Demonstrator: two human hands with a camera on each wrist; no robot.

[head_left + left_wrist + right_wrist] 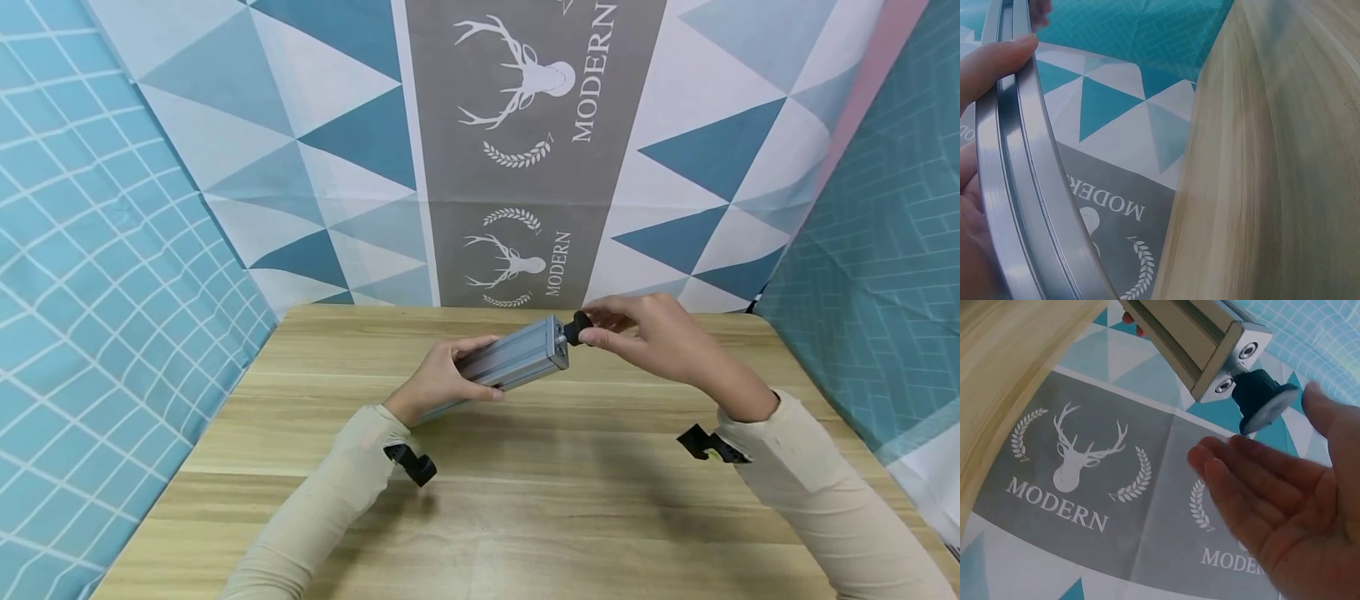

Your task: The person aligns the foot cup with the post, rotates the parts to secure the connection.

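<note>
A silver aluminium profile (521, 357) with slotted sides is held slantwise above the table, its capped end pointing up and right. My left hand (442, 382) grips it around the middle, the thumb (1007, 59) lying along one slotted face in the left wrist view. From the end plate (1257, 342), which has screws in it, a black levelling foot (1259, 394) with a round base sticks out on a short threaded stem. Around that foot my right hand (1297, 500) is spread, thumb on one side and relaxed fingers on the other, with a gap showing beside the base.
Beneath both hands lies a wood-grain table (517, 517). A patterned cloth (360, 158) with triangles and deer heads hangs behind its far edge, and blue cloths (97, 275) line the sides. Black mounts (411, 463) are strapped at the wrists.
</note>
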